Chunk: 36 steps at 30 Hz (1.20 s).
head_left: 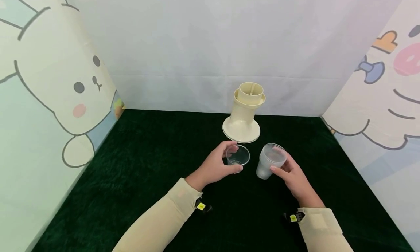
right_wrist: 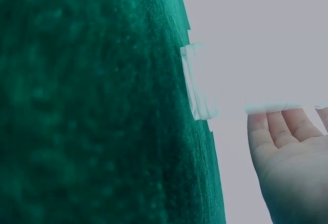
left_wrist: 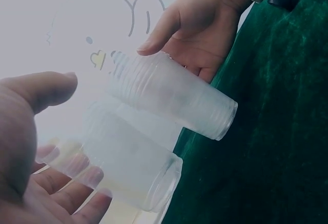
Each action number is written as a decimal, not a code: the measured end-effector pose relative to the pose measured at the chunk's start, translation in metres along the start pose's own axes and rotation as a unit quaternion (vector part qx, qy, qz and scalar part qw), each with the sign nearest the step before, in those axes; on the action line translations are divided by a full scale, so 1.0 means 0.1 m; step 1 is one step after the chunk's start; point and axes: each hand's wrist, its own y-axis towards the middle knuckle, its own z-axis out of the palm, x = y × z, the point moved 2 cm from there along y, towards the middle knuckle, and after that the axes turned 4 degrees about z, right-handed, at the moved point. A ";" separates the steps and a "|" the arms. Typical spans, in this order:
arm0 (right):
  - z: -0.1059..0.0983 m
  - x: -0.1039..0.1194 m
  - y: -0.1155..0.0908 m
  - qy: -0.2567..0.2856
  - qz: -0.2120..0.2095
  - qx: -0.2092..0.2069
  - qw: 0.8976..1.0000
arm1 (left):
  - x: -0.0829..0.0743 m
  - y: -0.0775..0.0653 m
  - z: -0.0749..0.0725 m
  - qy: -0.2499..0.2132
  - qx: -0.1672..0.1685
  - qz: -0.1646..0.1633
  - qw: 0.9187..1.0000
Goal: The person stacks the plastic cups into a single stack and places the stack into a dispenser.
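In the head view my left hand [head_left: 216, 162] curves round a single clear plastic cup [head_left: 242, 155], its fingers on the far side and its thumb near the front. The left wrist view shows this cup [left_wrist: 136, 162] with fingertips along its side; whether the thumb touches it is hard to tell there. My right hand [head_left: 293, 175] grips a stack of nested translucent plastic cups [head_left: 270, 159], thumb in front and fingers behind. The stack tilts a little, just right of the single cup and apart from it. In the right wrist view pale glare hides much of the stack [right_wrist: 200, 83].
A cream plastic stand [head_left: 242, 128] with a round base and a ringed top stands just behind the cups. Dark green cloth [head_left: 147, 146] covers the table. A white backdrop [head_left: 180, 62] closes off the back, and printed cartoon panels [head_left: 49, 99] flank both sides.
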 end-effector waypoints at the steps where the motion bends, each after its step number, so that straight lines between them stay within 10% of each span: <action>1: 0.00 0.00 0.00 0.001 -0.001 0.000 1.000 | -0.01 0.01 -0.01 -0.002 0.000 0.000 1.000; 36: 0.06 -0.01 -0.02 0.017 -0.014 -0.008 1.000 | -0.72 0.98 -0.28 -0.007 0.002 -0.017 1.000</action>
